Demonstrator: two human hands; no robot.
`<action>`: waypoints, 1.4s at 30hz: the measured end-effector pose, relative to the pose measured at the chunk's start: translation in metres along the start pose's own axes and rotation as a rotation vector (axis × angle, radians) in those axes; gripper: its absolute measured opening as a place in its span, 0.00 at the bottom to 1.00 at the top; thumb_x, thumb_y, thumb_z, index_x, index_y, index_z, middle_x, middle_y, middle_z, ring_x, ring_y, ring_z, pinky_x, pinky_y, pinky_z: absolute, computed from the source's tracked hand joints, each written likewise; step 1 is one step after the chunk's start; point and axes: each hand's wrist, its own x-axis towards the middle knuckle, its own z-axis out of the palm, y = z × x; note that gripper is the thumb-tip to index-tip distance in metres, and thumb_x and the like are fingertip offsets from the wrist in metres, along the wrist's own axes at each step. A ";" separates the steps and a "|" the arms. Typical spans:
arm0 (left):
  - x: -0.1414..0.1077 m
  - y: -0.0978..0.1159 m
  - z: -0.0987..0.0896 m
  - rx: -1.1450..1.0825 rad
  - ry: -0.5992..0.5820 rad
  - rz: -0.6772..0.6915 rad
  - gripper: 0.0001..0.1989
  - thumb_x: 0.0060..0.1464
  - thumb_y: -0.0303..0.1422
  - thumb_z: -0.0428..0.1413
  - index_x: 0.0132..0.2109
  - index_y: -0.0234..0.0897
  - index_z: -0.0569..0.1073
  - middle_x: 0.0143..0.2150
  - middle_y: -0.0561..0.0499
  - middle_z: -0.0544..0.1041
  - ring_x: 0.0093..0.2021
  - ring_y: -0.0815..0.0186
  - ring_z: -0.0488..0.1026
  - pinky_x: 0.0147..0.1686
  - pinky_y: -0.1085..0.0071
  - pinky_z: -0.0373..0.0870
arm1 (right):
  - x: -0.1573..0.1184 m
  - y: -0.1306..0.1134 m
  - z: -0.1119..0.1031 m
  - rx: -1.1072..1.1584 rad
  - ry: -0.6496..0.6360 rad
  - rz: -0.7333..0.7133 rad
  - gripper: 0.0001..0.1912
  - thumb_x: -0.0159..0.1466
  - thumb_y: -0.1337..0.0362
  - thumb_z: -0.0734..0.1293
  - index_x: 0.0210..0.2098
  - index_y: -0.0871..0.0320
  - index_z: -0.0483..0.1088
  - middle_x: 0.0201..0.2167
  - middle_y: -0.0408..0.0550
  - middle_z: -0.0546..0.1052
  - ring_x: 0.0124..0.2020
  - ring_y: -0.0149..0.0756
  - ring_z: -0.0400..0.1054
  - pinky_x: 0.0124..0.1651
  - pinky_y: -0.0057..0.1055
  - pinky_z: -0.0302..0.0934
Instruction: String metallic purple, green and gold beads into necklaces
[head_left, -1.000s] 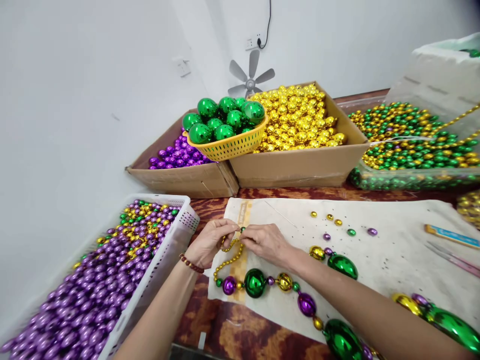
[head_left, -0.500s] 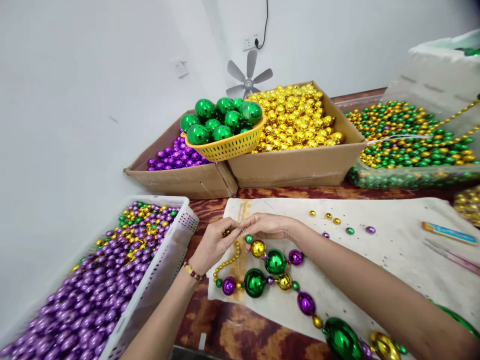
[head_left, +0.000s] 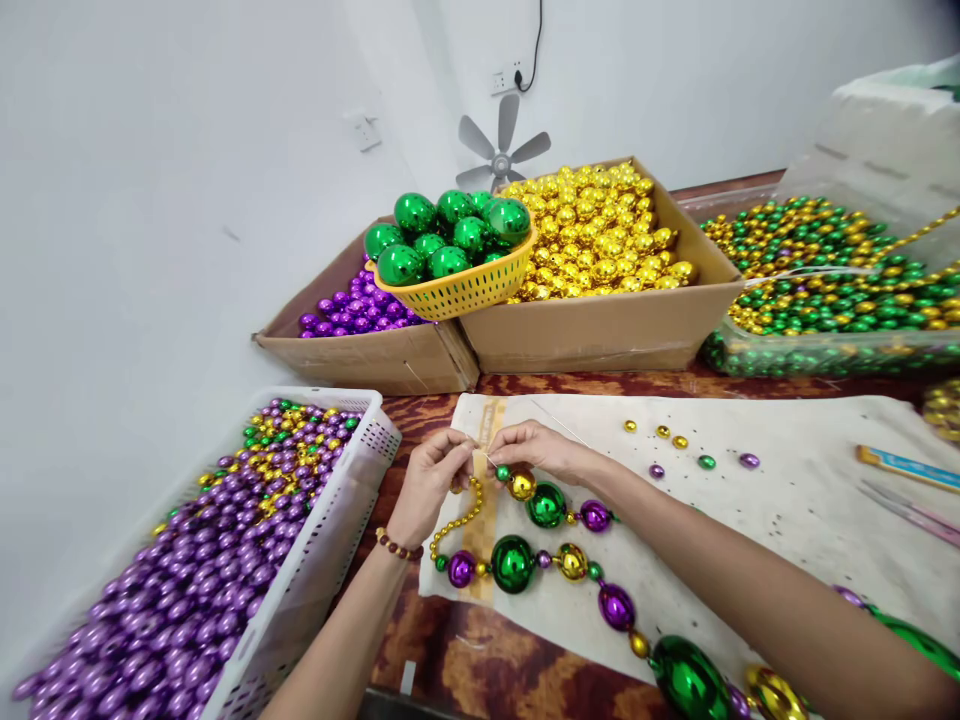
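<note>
A string of green, gold and purple beads (head_left: pixel 514 563) lies on the white cloth (head_left: pixel 795 440). My left hand (head_left: pixel 441 468), with a beaded bracelet at the wrist, pinches the string's end by the small gold bead chain (head_left: pixel 466 517). Close beside it, my right hand (head_left: pixel 531 446) pinches thin thread just above a small green bead (head_left: pixel 502 473). A short span of thread shows between the fingertips. A thin needle-like line (head_left: pixel 559 421) extends behind my right hand. Larger beads run on toward the front edge, partly under my right forearm.
At left stands a white basket (head_left: pixel 300 560) of mostly purple beads. Cardboard boxes (head_left: pixel 592 330) hold purple and gold beads, with a yellow basket (head_left: pixel 465 292) of green balls on top. Loose beads, a box cutter (head_left: pixel 907 466) and tweezers (head_left: pixel 911 512) lie at right; beyond is a bead-filled tub (head_left: pixel 832 350).
My hands have moved slightly apart, with thread now visible between them. The upper beads of the string have shifted a little. The whole view has shifted slightly.
</note>
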 end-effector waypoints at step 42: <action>0.004 0.001 0.044 -0.708 -0.052 -0.026 0.07 0.53 0.34 0.60 0.30 0.37 0.75 0.34 0.49 0.76 0.48 0.60 0.72 0.53 0.64 0.61 | -0.077 0.001 -0.026 -0.913 0.121 -0.186 0.14 0.70 0.63 0.58 0.30 0.57 0.69 0.26 0.41 0.74 0.27 0.31 0.67 0.32 0.24 0.57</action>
